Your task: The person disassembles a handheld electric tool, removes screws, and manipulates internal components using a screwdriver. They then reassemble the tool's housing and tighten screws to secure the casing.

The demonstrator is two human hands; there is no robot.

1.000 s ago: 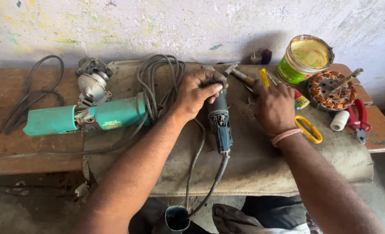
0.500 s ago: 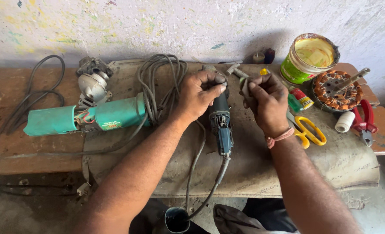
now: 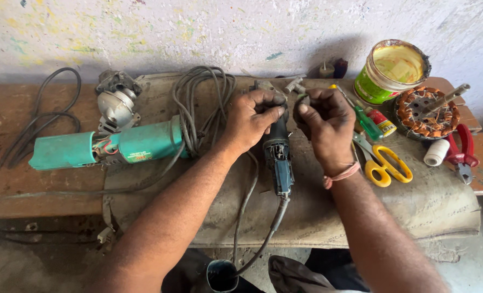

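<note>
Hands at frame centre: left hand wraps the head of a dark blue angle grinder lying on the cloth-covered table, right hand pinches a small dark part just beside it. Teal grinder lies centre left, yellow scissors and green tin right.

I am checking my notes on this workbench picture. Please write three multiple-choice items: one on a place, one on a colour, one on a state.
1. Where do the scissors lie?
A. right of the right hand
B. on the green grinder
C. inside the tin

2. What colour are the scissors' handles?
A. red
B. yellow
C. black

3. How is the left hand?
A. flat on the bench
B. raised, empty
C. gripping the dark grinder

Answers: 1 A, they lie beside that wrist. 2 B, both loops are yellow. 3 C, fingers wrap its head.
</note>
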